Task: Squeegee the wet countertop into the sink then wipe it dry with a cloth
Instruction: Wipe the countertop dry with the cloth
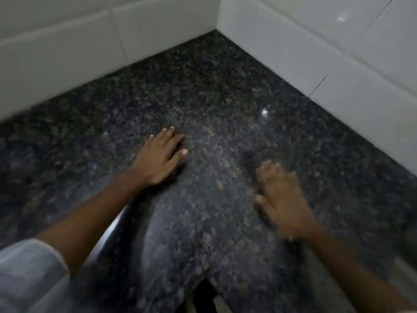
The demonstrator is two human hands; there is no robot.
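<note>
— Countertop [214, 91] first: where is it?

— It is dark and speckled. It fills the corner between the white wall tiles [338, 64], under both hands.

— What does the left hand [158, 158] do?

— It lies flat on the stone, fingers spread, holding nothing.

— And the right hand [282, 199]?

— It is blurry. It looks flat and spread too, maybe touching the stone, with nothing in it.

— Anything else?

— A pale sleeve [29, 267] shows on the left arm.
</note>
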